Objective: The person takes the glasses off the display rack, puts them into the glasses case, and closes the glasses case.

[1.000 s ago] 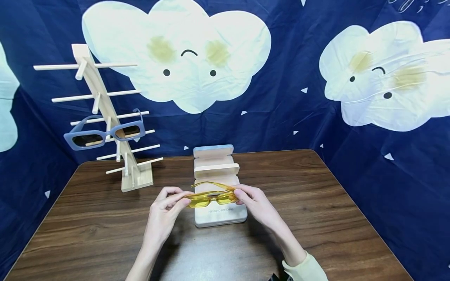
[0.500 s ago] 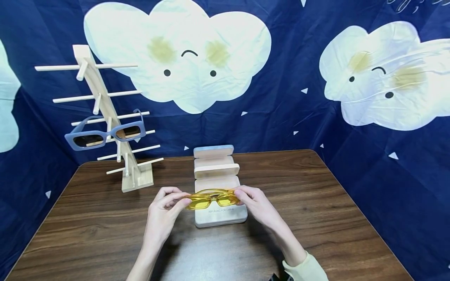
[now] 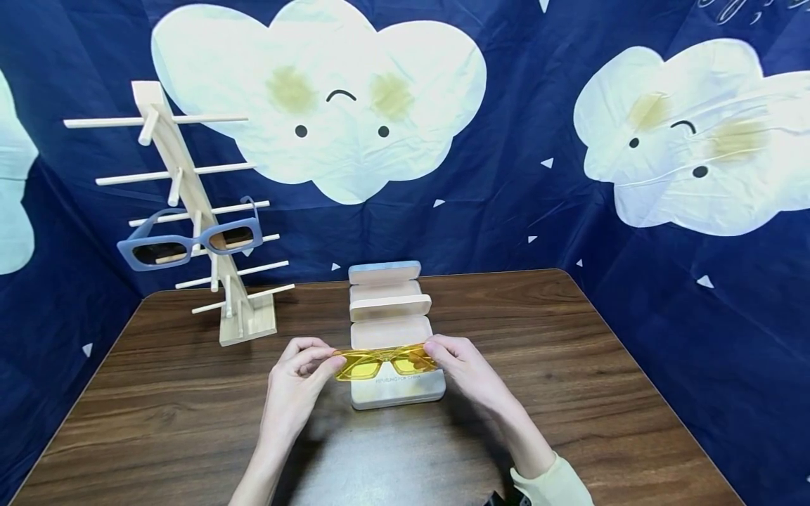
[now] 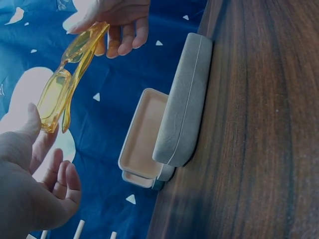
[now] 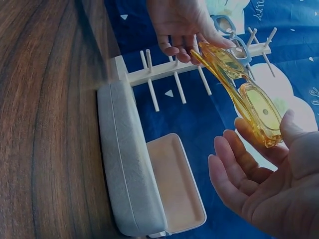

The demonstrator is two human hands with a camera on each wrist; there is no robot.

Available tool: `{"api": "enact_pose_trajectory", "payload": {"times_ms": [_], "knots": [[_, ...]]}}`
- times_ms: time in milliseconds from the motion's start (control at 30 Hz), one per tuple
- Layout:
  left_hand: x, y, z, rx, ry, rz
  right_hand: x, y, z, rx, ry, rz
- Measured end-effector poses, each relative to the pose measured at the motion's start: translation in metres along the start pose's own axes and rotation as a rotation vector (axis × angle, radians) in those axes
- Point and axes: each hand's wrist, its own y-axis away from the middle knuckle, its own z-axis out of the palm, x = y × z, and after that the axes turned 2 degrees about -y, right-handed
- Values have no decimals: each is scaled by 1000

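Yellow see-through sunglasses (image 3: 363, 370) are held level between both hands, their temples folded flat behind the lenses. My left hand (image 3: 292, 390) pinches one end of the frame between thumb and fingers. At the other end, my right hand (image 3: 467, 369) pinches the corner the same way. The left wrist view shows the sunglasses (image 4: 55, 97) raised above the table, beside a pale glasses case (image 4: 187, 99). In the head view this case (image 3: 399, 395) stands behind and below them, its several lidded sections lifted open in steps; part of its front is hidden by the sunglasses.
A wooden display rack (image 3: 180, 183) with several pegs stands at the back left of the brown table (image 3: 158, 414). Blue-framed sunglasses (image 3: 196, 242) hang on its pegs. A dark blue cloth (image 3: 525, 176) with white clouds hangs behind and along the sides.
The raised temple of the yellow sunglasses has folded down behind the lenses, and the frame has tilted slightly. Both hands have stayed nearly in place. The case and rack have not moved.
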Motion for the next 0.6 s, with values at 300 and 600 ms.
{"api": "enact_pose_trajectory", "payload": {"times_ms": [300, 600], "knots": [[1, -1, -1, -11, -40, -64, 0, 1, -2, -67, -46, 32], [2, 0, -2, 1, -52, -80, 1, 0, -4, -130, -85, 59]]}}
